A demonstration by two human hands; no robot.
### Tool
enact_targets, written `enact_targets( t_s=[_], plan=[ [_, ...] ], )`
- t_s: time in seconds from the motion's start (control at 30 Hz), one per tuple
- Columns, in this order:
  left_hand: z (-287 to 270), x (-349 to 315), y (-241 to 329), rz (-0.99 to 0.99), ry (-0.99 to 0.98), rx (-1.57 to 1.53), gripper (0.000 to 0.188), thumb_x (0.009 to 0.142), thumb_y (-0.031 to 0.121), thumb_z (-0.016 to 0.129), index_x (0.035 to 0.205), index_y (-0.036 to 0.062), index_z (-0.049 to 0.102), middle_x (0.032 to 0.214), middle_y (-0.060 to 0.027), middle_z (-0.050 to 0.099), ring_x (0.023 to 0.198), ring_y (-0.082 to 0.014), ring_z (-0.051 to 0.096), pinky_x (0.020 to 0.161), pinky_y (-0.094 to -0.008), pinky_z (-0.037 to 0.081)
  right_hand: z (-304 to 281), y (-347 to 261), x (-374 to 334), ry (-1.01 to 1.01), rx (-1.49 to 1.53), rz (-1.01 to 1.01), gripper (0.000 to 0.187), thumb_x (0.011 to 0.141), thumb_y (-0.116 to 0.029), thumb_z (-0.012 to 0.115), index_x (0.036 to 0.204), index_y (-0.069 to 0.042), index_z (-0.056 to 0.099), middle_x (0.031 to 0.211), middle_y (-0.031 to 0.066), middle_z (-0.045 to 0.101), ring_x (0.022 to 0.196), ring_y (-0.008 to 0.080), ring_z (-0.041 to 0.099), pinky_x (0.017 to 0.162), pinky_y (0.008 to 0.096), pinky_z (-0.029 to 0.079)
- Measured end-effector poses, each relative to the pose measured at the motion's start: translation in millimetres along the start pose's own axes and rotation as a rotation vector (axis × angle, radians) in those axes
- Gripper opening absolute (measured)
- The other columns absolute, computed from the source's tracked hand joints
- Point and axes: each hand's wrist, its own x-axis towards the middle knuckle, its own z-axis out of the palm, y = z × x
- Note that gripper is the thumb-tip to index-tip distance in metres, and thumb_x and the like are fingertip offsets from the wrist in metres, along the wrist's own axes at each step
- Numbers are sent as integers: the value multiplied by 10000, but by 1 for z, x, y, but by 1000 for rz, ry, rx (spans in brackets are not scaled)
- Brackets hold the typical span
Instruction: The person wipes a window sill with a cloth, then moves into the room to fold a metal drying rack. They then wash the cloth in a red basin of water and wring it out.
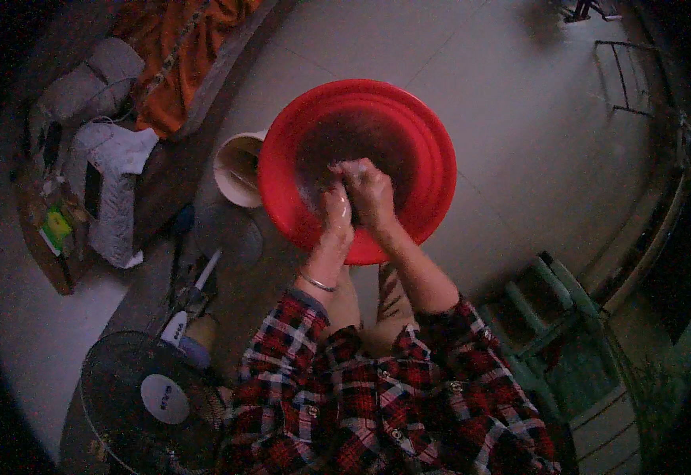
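Note:
A large red basin sits in front of me, with dark contents that look like water. Both of my hands are inside its rim, side by side and touching or nearly so. My right hand is curled into a fist, knuckles up. Beside it my left hand, wet and shiny, has its fingers bent in toward the right one. Whatever the two hands grip, if anything, is hidden by the fingers and the dim light. A bangle circles my left wrist.
A pale bucket stands against the basin's left side. Near my left are a round fan and a bed edge with orange cloth and white cloth. Green wooden furniture stands close on the right.

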Motion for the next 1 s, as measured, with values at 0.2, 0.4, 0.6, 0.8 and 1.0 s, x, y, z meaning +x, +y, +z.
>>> enact_targets(
  t_s=[0.2,0.4,0.6,0.8,1.0],
  plan=[
    [-13,-21,24,-163,-83,87,701,900,550,501,1414,118,304,1418,-102,336,1285,-259,351,1029,-459,330,-48,27,39,-10,-446,494,455,915,-398,533,1073,28,559,992,257,629,944,435,589,814,456,456],
    [-31,-24,33,-103,-94,280,765,881,557,505,1482,252,144,1541,-89,118,1393,-338,169,1035,-662,158,-38,72,-1,61,-450,57,606,827,-243,627,1318,1,367,1192,261,536,1103,406,518,909,455,433],
    [-14,-1,24,-112,-57,113,776,877,587,493,1463,160,217,1446,-106,333,1307,-303,361,1008,-492,362,-3,65,-40,-150,-161,-145,711,730,61,583,1390,-64,350,1242,207,483,1128,380,501,918,397,444],
    [-37,28,16,-156,-327,-9,502,880,571,521,1064,108,581,900,-50,622,715,-157,603,603,-298,507,-5,-35,-76,-228,-115,-155,610,719,49,632,1285,-86,447,1036,190,524,988,384,540,806,409,475],
    [-17,-2,16,-247,-122,-81,487,893,539,526,948,64,620,909,-49,610,803,-176,577,739,-333,485,9,-9,-43,-86,-282,-189,421,747,-48,654,1133,-58,486,991,204,571,891,411,577,731,431,488]
  ],
)
